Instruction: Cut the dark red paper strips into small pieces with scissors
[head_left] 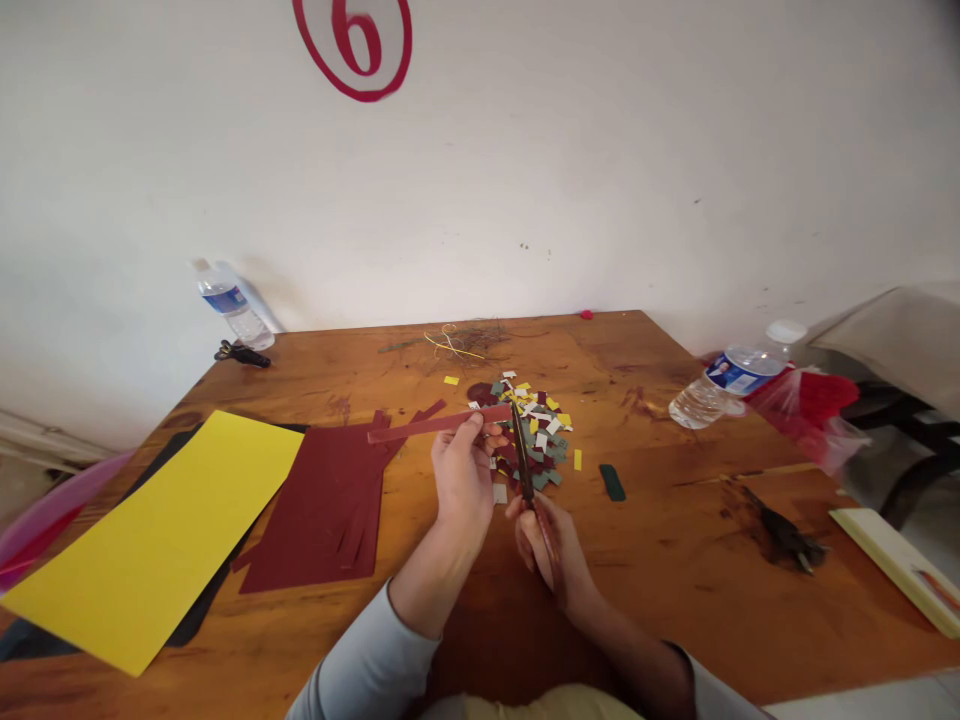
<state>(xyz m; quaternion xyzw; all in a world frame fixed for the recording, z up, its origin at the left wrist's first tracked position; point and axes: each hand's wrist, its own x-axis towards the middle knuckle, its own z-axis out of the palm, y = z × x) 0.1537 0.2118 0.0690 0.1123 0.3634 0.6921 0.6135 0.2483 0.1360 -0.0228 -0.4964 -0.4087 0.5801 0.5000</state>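
My left hand (pixel 463 468) pinches a long dark red paper strip (pixel 420 426) that points out to the left. The strip's right end lies at the blades of a pair of scissors (pixel 522 450). My right hand (pixel 546 540) is closed round the scissor handles, with the blades pointing away from me. Beneath and beyond the blades is a pile of small cut paper pieces (pixel 553 425) in yellow, white, grey-green and dark red. Left of my left hand lie dark red sheets (pixel 315 500) with several loose strips on them.
A yellow sheet (pixel 172 530) overlaps dark sheets at the left. Bottles stand at the back left (pixel 236 310) and lean at the right (pixel 727 380). Thin wires (pixel 457 343) lie at the back. A dark tool (pixel 784 530) and a pale box (pixel 896 565) are at the right.
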